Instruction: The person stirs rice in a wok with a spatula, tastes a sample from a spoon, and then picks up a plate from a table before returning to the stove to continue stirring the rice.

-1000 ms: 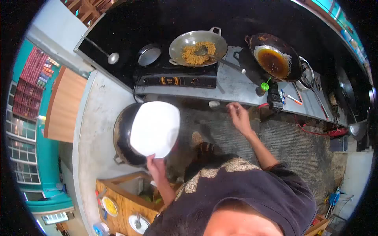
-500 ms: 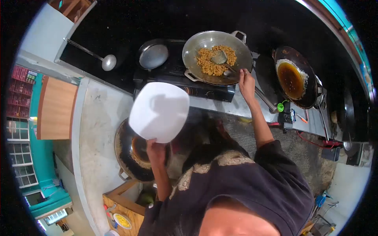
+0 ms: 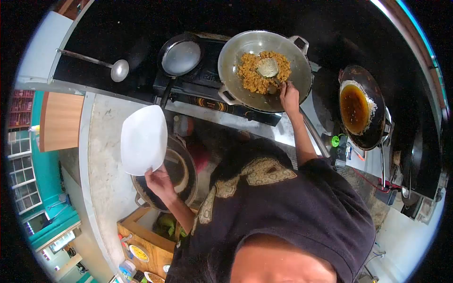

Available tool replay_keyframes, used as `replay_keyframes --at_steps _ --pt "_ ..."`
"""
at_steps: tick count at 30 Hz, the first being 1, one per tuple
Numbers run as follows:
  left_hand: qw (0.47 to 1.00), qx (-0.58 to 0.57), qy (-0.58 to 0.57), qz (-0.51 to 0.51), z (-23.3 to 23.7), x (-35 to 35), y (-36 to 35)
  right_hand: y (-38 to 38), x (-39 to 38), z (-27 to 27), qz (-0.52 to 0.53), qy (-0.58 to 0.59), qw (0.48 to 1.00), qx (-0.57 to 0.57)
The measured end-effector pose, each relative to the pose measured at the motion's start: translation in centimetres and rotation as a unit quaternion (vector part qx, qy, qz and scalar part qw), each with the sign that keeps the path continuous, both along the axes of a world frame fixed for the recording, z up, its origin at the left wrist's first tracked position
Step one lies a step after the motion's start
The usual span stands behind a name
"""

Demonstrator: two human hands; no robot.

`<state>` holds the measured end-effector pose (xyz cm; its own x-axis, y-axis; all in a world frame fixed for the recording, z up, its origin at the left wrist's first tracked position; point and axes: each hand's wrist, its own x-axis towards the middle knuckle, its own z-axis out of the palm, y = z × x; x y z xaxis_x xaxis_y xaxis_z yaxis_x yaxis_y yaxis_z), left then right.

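My left hand (image 3: 159, 178) grips the lower edge of a white plate (image 3: 143, 139), held tilted out to the left over a large dark pot (image 3: 186, 175) on the floor. My right hand (image 3: 289, 95) is closed on the handle of a metal spatula (image 3: 268, 69), whose blade rests in the yellow fried rice (image 3: 252, 75). The rice lies in a silver wok (image 3: 236, 52) that sits on a black stove (image 3: 207, 92). My arm in a dark sleeve reaches up to the wok's near rim.
A small black pan (image 3: 180, 57) sits left of the wok, and a ladle (image 3: 119, 70) lies further left. A dark wok of brown oil (image 3: 355, 108) stands at the right. A green-capped item (image 3: 335, 140) rests on the counter. A wooden crate (image 3: 150, 243) with small dishes is below.
The plate swung from in front of me out to the left and lower. My right hand moved further along the spatula handle to the wok's rim, and the view shifted closer to the stove.
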<state>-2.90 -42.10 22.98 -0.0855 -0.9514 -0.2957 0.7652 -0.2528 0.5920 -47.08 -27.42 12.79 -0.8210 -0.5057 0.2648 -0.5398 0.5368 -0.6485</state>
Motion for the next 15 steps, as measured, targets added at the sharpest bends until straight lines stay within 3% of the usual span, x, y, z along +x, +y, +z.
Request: replay_keyframes --at_steps 15 --pt "1.0 -0.003 0.009 -0.023 -0.4 -2.7 -2.3 -1.4 -0.4 -2.0 -0.051 -0.049 0.997 -0.016"
